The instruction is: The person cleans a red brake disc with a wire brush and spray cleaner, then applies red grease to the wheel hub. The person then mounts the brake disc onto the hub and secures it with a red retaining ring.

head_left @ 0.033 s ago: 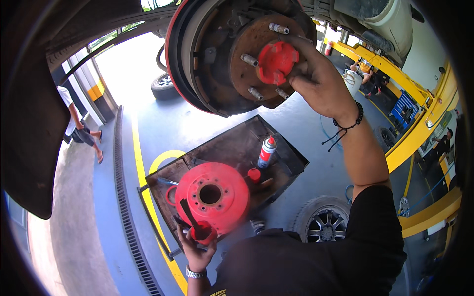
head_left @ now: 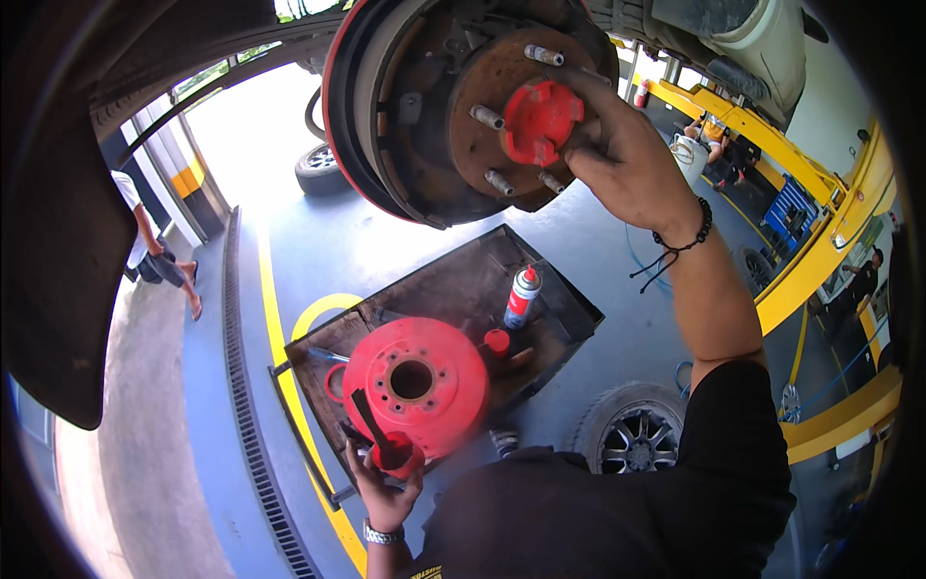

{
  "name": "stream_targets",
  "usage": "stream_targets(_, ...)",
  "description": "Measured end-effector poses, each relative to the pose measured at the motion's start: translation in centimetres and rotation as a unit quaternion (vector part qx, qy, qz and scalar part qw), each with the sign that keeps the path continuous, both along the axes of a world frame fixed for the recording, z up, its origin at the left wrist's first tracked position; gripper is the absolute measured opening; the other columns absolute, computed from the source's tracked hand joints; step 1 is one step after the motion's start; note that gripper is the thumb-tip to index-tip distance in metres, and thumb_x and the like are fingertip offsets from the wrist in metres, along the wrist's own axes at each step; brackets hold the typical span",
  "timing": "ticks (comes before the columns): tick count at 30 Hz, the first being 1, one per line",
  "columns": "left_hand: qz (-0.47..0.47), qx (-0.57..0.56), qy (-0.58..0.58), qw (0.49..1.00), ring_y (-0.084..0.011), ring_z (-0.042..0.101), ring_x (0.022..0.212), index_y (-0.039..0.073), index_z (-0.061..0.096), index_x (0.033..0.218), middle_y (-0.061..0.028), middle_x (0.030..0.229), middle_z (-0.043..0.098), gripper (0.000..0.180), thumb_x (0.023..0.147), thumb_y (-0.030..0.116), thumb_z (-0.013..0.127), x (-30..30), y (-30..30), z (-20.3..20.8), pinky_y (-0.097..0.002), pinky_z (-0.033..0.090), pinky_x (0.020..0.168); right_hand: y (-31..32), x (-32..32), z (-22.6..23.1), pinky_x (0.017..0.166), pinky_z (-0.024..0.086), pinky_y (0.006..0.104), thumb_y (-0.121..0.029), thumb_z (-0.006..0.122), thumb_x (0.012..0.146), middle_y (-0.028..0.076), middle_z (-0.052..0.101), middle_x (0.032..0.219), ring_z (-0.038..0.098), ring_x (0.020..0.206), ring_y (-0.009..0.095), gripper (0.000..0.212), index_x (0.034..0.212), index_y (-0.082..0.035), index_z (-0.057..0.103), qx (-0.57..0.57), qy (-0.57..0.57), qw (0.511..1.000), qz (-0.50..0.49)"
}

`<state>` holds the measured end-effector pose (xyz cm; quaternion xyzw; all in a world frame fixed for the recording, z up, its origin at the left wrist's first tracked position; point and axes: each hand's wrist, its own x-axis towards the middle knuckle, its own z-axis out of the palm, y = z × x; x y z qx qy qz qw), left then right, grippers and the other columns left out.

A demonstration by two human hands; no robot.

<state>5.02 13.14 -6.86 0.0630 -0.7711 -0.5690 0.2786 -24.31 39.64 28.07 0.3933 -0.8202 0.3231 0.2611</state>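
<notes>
Left hand grips red cup, stick inside; right hand at red cap, grip unclear. Drum off, not yet on hub.

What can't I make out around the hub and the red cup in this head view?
All in the head view:
Hub: its right edge is hidden behind the right hand.
That hand's grip: exact contact is too dark, and the hand itself blocks part.
Dark stick: its lower end is hidden inside the red cup.
Brake assembly: its top is cut off by the upper edge.
</notes>
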Motion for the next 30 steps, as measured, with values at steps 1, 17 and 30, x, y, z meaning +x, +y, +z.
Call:
stream_targets(1,0.001,0.001,0.001,1.0,-0.0266,0.065,0.113,0.009,-0.001,0.162,-0.019,0.128,0.059,0.123,0.073,0.002,0.084,-0.2,-0.1,0.0,-0.0383,0.054,0.095,0.0,0.0,0.2,0.059,0.047,0.0285,-0.005,0.057,0.086,0.006,0.063,0.073,0.058,0.059,0.013,0.066,0.15,-0.004,0.041,0.016,0.046,0.999,0.008)
stream_targets(17,-0.017,0.024,0.019,0.999,-0.0271,0.065,0.114,0.008,0.0,0.162,-0.0199,0.131,0.058,0.122,0.073,0.001,0.083,-1.6,-0.2,-0.5,-0.0393,0.055,0.095,-0.8,0.3,1.1,0.067,0.055,0.0465,-0.018,0.068,0.083,0.017,0.069,0.074,0.069,0.071,0.04,0.055,0.137,-0.015,0.056,0.1,0.171,0.973,-0.12)
stream_targets(30,-0.037,0.036,-0.01,0.999,-0.0303,0.058,0.126,0.012,-0.003,0.164,-0.024,0.142,0.049,0.124,0.073,-0.001,0.08,-1.7,-0.3,0.0,-0.0444,0.049,0.104,0.8,0.2,1.9,0.078,0.057,0.051,-0.024,0.068,0.083,0.019,0.073,0.093,0.07,0.086,0.043,0.053,0.135,-0.019,0.057,0.069,0.071,0.993,-0.064)
